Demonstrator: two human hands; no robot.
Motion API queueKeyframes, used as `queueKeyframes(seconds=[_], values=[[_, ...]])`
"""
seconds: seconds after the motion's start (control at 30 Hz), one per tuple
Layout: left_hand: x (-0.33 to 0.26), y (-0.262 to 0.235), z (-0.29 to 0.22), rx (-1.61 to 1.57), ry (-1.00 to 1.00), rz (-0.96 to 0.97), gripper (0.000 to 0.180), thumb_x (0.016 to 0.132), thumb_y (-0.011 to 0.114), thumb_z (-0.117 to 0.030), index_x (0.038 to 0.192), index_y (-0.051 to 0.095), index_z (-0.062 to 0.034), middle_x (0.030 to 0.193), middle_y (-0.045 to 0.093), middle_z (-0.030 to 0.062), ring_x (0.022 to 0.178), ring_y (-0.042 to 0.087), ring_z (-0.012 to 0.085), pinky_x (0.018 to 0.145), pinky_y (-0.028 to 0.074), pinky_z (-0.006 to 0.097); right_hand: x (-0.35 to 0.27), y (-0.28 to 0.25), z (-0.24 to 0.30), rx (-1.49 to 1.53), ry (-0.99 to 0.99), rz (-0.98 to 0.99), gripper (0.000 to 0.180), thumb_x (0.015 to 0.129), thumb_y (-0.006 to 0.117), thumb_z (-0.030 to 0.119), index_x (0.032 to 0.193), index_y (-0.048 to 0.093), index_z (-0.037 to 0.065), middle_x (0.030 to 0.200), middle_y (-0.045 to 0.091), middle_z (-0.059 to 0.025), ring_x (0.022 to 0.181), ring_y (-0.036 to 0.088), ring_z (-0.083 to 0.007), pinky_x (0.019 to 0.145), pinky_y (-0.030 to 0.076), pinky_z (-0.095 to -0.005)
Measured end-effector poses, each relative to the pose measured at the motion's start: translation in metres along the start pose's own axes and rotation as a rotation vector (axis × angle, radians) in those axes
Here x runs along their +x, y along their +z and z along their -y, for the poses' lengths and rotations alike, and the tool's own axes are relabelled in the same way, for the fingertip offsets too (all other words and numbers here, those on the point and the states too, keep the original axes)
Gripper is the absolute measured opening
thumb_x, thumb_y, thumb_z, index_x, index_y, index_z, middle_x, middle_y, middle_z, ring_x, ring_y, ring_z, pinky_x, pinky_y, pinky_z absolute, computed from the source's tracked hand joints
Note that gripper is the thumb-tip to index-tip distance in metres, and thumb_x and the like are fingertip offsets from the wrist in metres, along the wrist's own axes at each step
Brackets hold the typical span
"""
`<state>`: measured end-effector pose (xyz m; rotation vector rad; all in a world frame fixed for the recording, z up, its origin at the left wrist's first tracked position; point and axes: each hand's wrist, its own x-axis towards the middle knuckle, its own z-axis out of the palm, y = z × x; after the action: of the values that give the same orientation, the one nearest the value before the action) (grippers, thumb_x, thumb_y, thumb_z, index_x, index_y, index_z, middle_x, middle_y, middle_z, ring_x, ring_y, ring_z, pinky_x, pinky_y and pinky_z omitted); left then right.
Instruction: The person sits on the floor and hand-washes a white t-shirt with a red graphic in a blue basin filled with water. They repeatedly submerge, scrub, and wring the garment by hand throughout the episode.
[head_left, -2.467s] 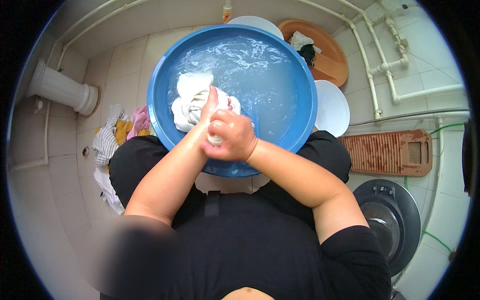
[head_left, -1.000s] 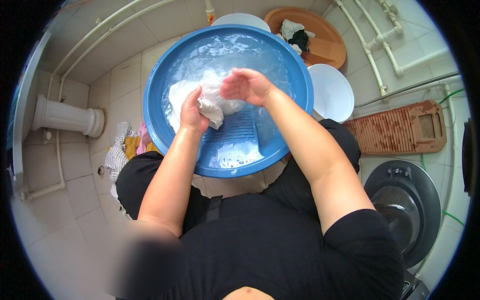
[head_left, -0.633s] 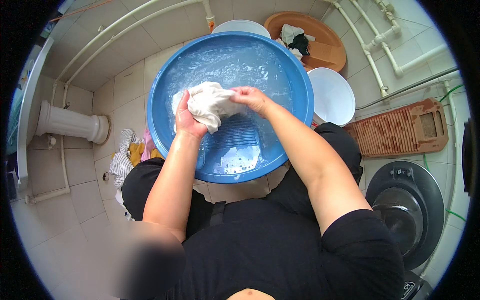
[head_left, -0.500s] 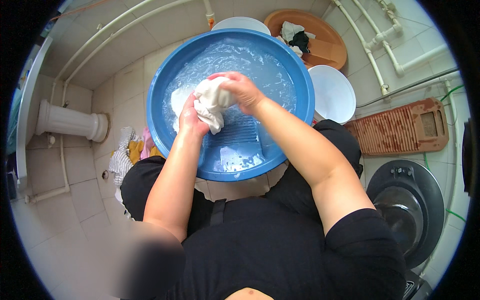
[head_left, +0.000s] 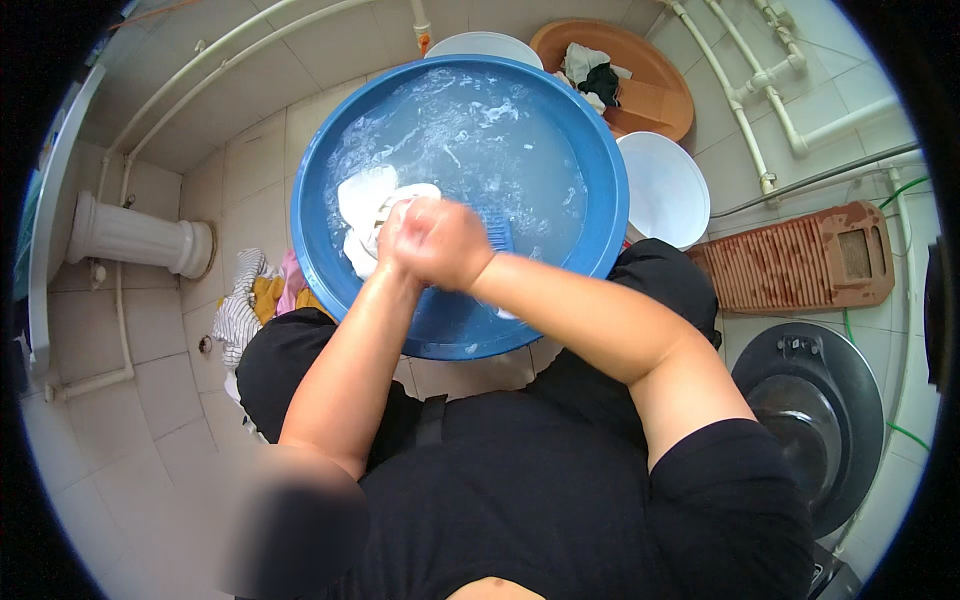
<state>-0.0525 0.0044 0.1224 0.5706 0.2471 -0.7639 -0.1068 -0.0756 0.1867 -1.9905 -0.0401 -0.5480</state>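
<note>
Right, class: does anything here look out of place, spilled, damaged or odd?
Mildly: a heap of striped, mustard and pink fabric lies on the pale tiled floor, left of the round blue plastic tub, rather than inside it. The brown ribbed washboard has dark reddish patches; whether damp or stained, I can't tell.

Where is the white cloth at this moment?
In the head view, the white cloth is in the left half of the blue tub, partly covered by the right hand.
</note>
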Motion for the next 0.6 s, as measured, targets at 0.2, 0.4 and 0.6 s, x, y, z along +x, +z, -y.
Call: queueKeyframes(seconds=[0.2, 0.4, 0.6], values=[[-0.018, 0.047, 0.022, 0.239, 0.063, -0.427, 0.035, 0.086, 0.043, -0.034, 0.101, 0.052, -0.0039, 0.092, 0.057, 0.0092, 0.082, 0.057, 0.0217, 0.069, 0.048, 0.035, 0.018, -0.019, -0.056, -0.076, 0.473, -0.037, 0.023, 0.072, 0.052, 0.028, 0.072, 0.061, 0.007, 0.081, 0.060, -0.0186, 0.077, 0.057, -0.0368, 0.068, 0.046, -0.0419], [-0.007, -0.003, 0.006, 0.146, 0.052, -0.002, 0.025, 0.084, 0.043, -0.032, 0.088, 0.054, -0.0104, 0.085, 0.057, 0.0064, 0.076, 0.057, 0.0203, 0.065, 0.048, 0.033, -0.001, -0.012, 0.015, -0.044, 0.044, 0.101, 0.016, 0.067, 0.058, 0.024, 0.067, 0.059, 0.008, 0.075, 0.059, -0.0159, 0.072, 0.058, -0.0328, 0.063, 0.045, -0.0381], [-0.019, 0.054, 0.006, 0.166, -0.241, -0.241, 0.037, 0.085, 0.050, -0.039, 0.104, 0.055, -0.0078, 0.100, 0.060, 0.0070, 0.090, 0.059, 0.0205, 0.074, 0.049, 0.034, 0.023, -0.027, -0.087, -0.263, 0.433, -0.004, 0.021, 0.073, 0.058, 0.033, 0.077, 0.063, 0.012, 0.090, 0.061, -0.0109, 0.082, 0.058, -0.0314, 0.072, 0.047, -0.0396]])
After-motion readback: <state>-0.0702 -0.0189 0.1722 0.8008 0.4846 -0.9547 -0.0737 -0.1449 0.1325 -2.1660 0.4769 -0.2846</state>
